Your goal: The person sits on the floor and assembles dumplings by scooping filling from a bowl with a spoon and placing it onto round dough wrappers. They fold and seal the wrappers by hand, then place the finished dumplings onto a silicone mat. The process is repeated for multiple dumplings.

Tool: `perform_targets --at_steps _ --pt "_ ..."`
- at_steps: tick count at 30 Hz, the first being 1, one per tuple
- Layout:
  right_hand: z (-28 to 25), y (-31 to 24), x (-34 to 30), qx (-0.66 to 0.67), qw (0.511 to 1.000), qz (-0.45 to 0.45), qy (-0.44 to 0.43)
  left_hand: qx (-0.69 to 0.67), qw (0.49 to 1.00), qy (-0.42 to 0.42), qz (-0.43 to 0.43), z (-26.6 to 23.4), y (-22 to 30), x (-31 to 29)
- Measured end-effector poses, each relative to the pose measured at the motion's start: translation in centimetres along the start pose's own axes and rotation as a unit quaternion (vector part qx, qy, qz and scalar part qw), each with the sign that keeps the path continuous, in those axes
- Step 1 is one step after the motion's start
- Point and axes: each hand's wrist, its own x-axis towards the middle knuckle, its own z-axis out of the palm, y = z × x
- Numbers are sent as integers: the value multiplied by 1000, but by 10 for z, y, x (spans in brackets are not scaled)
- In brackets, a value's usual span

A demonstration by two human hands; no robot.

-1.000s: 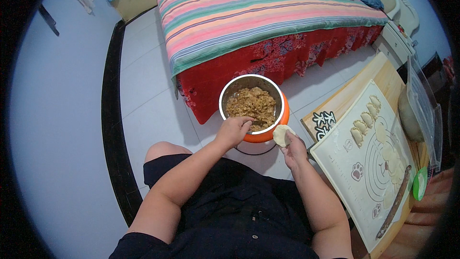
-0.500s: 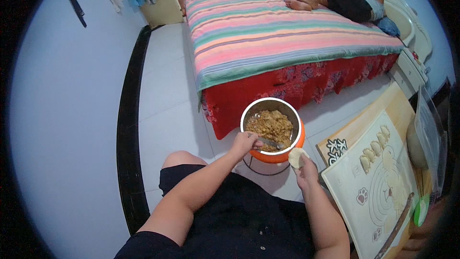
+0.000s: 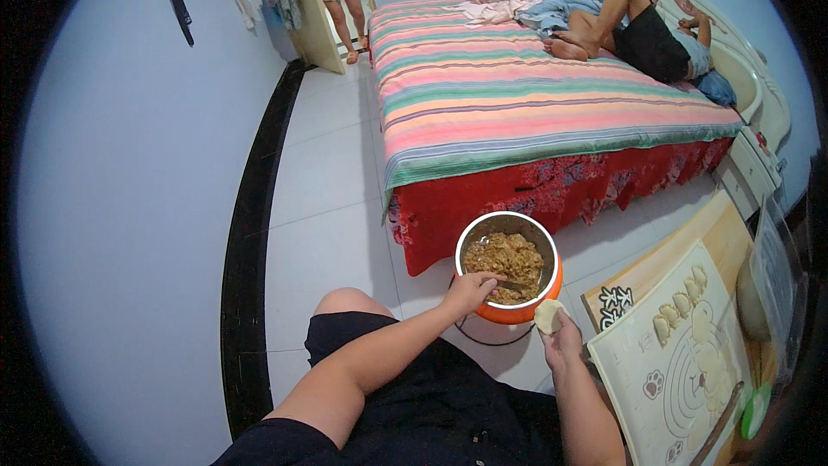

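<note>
My left hand is closed round a flat-bladed utensil, whose blade reaches over the brown minced filling. That filling sits in a round metal pot with a white rim and orange outside. Just beyond the pot's near right rim, my right hand holds up a pale round dough wrapper by its edge. To the right of this hand lies a white printed dough mat, bearing a row of folded dumplings and a dark rolling pin.
A wooden board lies under the mat, with a green item beside it. Beyond the pot stands a bed with a striped cover, where a person lies. Another person stands in the doorway. A wall runs along the left.
The view has shifted, showing more of the doorway and the person standing there. Both hands keep their holds by the pot; the utensil's blade still lies over the filling.
</note>
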Motion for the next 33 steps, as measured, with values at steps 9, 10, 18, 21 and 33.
perform_targets --at_steps 9,10,18,21,33 --pt "4 -5 -2 7 1000 -6 -3 -194 975 19 -106 -13 -30 17" --pt "-1 -3 4 11 1000 -9 -10 -183 975 13 -123 -14 -25 16" --pt "4 -5 2 11 1000 -28 8 -280 932 64 -221 -18 -18 8" --pt "4 -6 1 13 1000 -21 9 -291 925 73 -231 -20 -18 9" --pt "6 -5 1 25 999 -18 -7 -69 997 38 -22 -19 -25 17"
